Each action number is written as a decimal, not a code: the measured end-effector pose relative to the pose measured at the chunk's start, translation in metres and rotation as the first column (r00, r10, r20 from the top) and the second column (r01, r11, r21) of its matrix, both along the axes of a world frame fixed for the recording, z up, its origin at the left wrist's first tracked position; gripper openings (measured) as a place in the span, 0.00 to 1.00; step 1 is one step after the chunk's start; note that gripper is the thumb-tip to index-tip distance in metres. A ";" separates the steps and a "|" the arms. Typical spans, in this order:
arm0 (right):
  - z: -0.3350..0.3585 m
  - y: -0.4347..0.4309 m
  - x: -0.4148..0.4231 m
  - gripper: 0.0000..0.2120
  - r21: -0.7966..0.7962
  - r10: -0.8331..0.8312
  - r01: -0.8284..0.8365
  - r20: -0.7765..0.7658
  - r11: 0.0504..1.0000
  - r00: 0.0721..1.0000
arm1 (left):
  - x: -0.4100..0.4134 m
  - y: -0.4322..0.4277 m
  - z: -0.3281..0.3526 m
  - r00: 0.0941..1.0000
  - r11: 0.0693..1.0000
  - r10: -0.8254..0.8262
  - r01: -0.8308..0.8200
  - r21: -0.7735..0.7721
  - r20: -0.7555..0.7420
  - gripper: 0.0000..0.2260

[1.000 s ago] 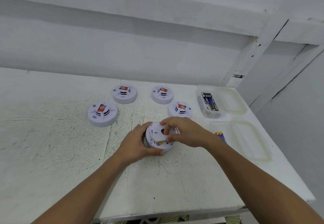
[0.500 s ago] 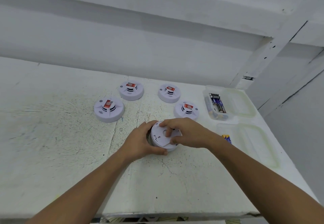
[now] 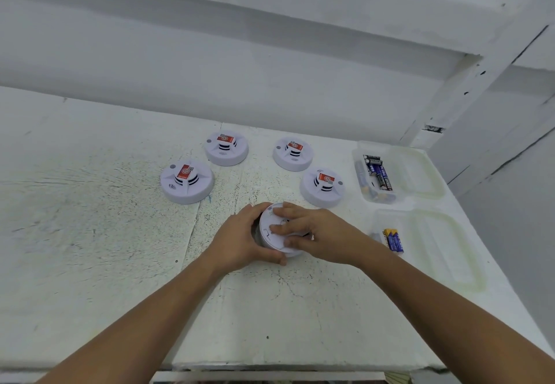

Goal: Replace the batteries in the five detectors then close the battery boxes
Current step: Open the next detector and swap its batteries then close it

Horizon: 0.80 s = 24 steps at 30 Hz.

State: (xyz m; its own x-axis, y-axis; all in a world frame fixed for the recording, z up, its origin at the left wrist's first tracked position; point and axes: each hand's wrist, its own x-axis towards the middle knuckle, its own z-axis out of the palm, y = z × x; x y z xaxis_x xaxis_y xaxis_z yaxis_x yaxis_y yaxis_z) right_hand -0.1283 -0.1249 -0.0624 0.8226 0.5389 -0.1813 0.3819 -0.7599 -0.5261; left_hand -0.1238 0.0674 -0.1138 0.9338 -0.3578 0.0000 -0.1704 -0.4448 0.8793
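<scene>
**Fifth detector in hand, back face up**

I have the detector [image 3: 271, 230] near the middle of the worktop [image 3: 90, 248], turned over so its flat back faces me. My left hand [image 3: 240, 241] wraps its left rim, thumb along the near edge, gripping the body. My right hand [image 3: 315, 235] lies across the top from the right, fingertips [image 3: 274, 229] pressing on the back plate. I judge the next move to be a twist or slide of that plate, so the right hand does the work while the left braces. Four other detectors [image 3: 186, 181] sit face up toward the far edge. Batteries [image 3: 377, 173] lie in an open box at the far right corner; more batteries [image 3: 392, 239] lie just right of my right wrist.
</scene>
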 end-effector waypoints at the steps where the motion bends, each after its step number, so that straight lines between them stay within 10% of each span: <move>1: -0.001 0.000 -0.001 0.16 -0.002 0.002 -0.002 0.008 1.000 1.000 | 0.000 0.000 0.000 1.000 1.000 0.002 -0.002 0.004 0.000 0.40; 24: -0.012 0.012 -0.017 0.17 0.100 -0.178 0.175 0.021 0.979 0.984 | -0.005 -0.002 -0.002 0.999 1.000 0.026 -0.026 0.004 0.039 0.37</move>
State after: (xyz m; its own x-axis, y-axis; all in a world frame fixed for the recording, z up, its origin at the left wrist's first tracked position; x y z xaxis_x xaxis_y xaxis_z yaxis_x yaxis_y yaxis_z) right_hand -0.1452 -0.1131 -0.0748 0.9107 0.3986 -0.1085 0.2631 -0.7622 -0.5915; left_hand -0.1288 0.0656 -0.1161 0.9421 -0.3334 0.0355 -0.1933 -0.4535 0.8701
